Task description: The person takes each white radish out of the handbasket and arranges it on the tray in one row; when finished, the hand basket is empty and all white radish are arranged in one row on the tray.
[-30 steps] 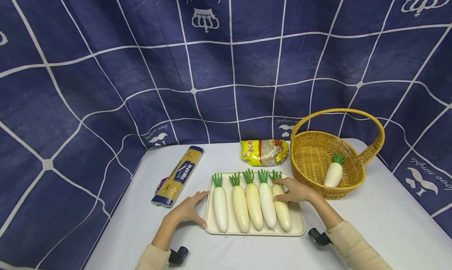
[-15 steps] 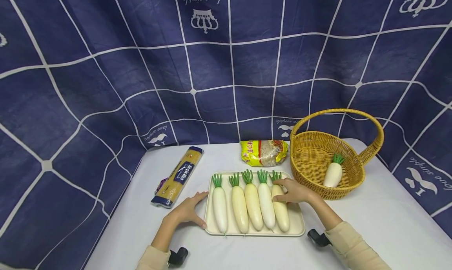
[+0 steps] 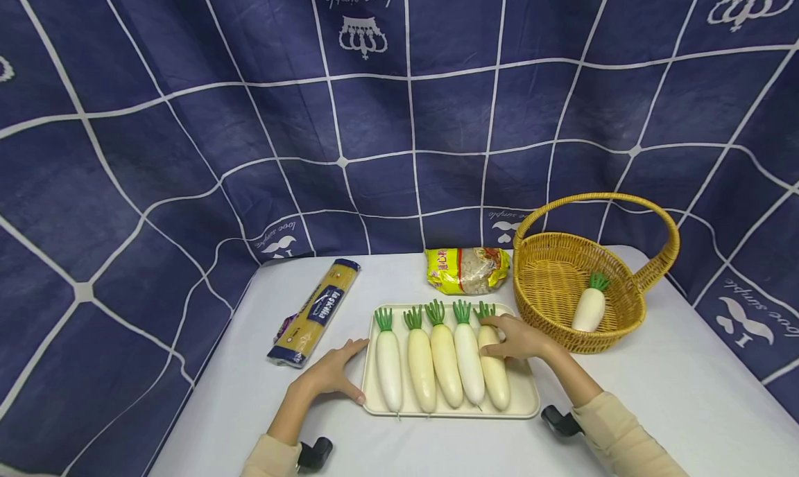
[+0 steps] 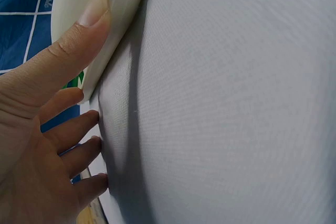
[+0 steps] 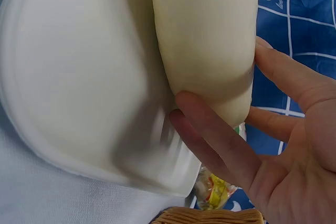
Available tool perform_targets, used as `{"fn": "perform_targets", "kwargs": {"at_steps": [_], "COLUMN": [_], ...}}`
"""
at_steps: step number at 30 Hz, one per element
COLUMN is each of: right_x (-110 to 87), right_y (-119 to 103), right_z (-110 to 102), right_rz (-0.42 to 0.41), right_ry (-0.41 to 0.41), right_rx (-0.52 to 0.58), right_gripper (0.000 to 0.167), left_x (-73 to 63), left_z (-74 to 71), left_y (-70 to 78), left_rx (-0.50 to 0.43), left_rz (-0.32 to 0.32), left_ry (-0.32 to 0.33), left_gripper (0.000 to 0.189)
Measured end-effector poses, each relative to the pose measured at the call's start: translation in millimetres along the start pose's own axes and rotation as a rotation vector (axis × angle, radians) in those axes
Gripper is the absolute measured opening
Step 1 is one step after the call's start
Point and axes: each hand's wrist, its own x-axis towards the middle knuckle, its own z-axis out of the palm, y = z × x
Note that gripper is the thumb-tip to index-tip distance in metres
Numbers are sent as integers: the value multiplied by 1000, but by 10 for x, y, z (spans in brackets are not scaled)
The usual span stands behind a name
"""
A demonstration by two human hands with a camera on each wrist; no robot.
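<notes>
A cream tray (image 3: pixel 524 404) on the table holds several white radishes with green tops, side by side. My right hand (image 3: pixel 521 337) grips the upper part of the rightmost radish (image 3: pixel 496 383), thumb on one side and fingers on the other. In the right wrist view, the fingers curve round this thick, pale radish (image 5: pixel 207 35), low over the tray floor. At the tray's left edge is my left hand (image 3: pixel 331 371), its fingers spread and relaxed. The left wrist view shows the thumb of the left hand (image 4: pixel 47 103) against the tray rim (image 4: pixel 123 9).
A wicker basket (image 3: pixel 546 272) with a tall handle stands right of the tray, with one white radish (image 3: pixel 589 310) inside. Behind the tray lies a yellow food bag (image 3: pixel 468 270). A spaghetti pack (image 3: pixel 315 312) lies to the left. A blue checked curtain (image 3: pixel 374 130) hangs behind.
The rightmost radish has shifted slightly left with my right hand, and the three beside it have slid left too. The leftmost radish, the tray and my left hand have stayed put.
</notes>
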Motion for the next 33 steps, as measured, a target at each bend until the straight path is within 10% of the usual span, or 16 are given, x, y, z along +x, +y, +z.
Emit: {"fn": "perform_targets", "kwargs": {"at_steps": [16,33], "right_x": [-42,-180], "right_y": [-54,42], "right_z": [-111,-990], "right_rz": [92,-5], "right_ry": [-26,132], "right_rx": [165,40], "right_gripper": [75,44], "left_x": [-13,5], "left_z": [8,19], "left_y": [19,0], "left_rx": [5,18], "left_rz": [-14,-24], "left_ry": [11,9], "left_gripper": [108,109]}}
